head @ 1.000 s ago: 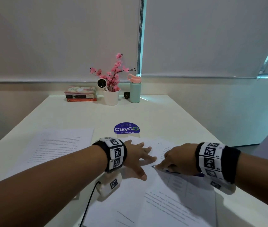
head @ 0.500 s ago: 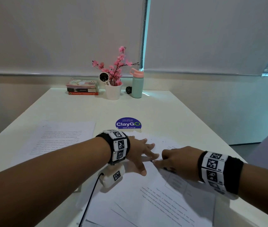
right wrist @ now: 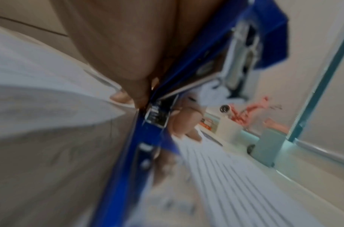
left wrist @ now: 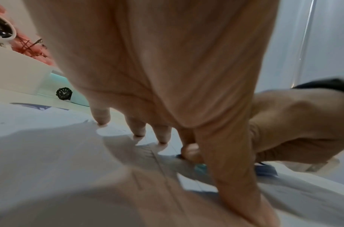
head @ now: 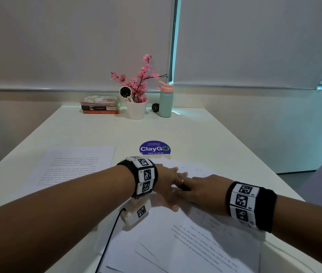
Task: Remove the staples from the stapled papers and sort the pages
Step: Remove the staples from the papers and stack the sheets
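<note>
The left hand (head: 169, 183) presses flat, fingers spread, on the white stapled printed papers (head: 195, 243) at the near table edge. The right hand (head: 201, 191) grips a blue metal stapler-type tool (right wrist: 143, 138) at their corner. One separate printed sheet (head: 73, 166) lies well to the left; staple removal appears unfinished.

white table (head: 205, 134): middle stretch between the near papers and the far-edge row lies bare but for a flat round blue sticker (head: 154, 148). far edge lined, left to right, with a stack of books (head: 99, 104), a white pot of pink flowers (head: 137, 109), a small black watch (head: 155, 107) and a mint bottle with pink lid (head: 165, 101). near left taken by a single printed white sheet (head: 73, 166). near centre covered by loose printed pages (head: 185, 243), both forearms crossing above them. right side of the table bare up to its edge.
</note>
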The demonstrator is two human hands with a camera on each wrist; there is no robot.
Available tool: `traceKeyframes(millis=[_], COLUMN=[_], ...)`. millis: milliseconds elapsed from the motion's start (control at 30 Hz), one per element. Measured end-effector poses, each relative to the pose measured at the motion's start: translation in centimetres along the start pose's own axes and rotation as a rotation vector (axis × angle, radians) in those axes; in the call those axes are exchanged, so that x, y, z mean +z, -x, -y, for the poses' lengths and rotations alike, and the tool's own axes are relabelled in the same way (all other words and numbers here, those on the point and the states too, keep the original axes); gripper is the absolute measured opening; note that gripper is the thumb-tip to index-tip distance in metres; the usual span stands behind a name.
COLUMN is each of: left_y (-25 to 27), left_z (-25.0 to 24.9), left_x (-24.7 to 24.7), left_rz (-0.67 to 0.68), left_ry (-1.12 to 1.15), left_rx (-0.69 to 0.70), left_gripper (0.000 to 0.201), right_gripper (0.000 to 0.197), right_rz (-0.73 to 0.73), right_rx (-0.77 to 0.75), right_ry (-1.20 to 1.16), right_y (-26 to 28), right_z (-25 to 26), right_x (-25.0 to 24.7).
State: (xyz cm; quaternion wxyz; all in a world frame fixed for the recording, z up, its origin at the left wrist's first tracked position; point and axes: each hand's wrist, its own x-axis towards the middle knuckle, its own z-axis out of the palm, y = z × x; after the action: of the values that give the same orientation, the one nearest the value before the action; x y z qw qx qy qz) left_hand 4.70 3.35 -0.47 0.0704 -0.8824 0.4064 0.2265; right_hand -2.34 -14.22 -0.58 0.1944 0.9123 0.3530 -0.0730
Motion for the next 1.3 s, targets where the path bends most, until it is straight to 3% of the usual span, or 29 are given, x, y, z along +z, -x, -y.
traceKeyframes(millis=[33, 133, 200, 367, 467, 633, 933, 1133, 1300], left_y=[0.0, 0.0, 0.1, 0.5, 1.0, 1.8, 0.7, -1.2, -1.2], left_z=[0.0, -0.3, -0.8, -1.5, -1.9, -2.2, -1.6, -2.2, -2.6], left_x=[0.1, 0.7, 0.9, 1.2, 1.9, 2.2, 0.5, -0.5, -0.2], left_rz=[-0.013, -0.07, -0.099, -0.198, -0.262, -0.234, -0.277, -0.114, -0.249], left_ry=[0.008, -0.006, -0.096, -0.311, -0.263, -0.093, -0.24, -0.323, -0.42], left_rx=[-0.003, -0.033, -0.057, -0.18, -0.213, -0.184, -0.181, -0.165, -0.108], left_gripper=[0.084, 0.082, 0.079, 0.085, 0.083, 0.071, 0.076, 0.085, 0.092], right_gripper=[0.06, 0.041, 0.045, 0.063, 0.053, 0.048, 0.046, 0.045, 0.046], right_rz=[-0.012, -0.007, 0.043, 0.112, 0.118, 0.184, 0.228, 0.293, 0.295], right_rx=[-0.016, -0.008, 0.017, 0.234, 0.345, 0.396, 0.42, 0.429, 0.457], right_ry=[-0.005, 0.008, -0.013, -0.108, -0.199, -0.236, -0.209, -0.174, -0.205], right_y=[-0.4, -0.2, 0.7, 2.2, 2.5, 1.4, -1.3, -3.2, -2.6], right_z=[0.4, 0.8, 0.3, -2.0, -3.4, -4.0, -4.5, -5.4, -6.3], right_x=[-0.2, -1.1, -1.1, -0.7, -0.7, -1.1, -2.1, -2.7, -2.3])
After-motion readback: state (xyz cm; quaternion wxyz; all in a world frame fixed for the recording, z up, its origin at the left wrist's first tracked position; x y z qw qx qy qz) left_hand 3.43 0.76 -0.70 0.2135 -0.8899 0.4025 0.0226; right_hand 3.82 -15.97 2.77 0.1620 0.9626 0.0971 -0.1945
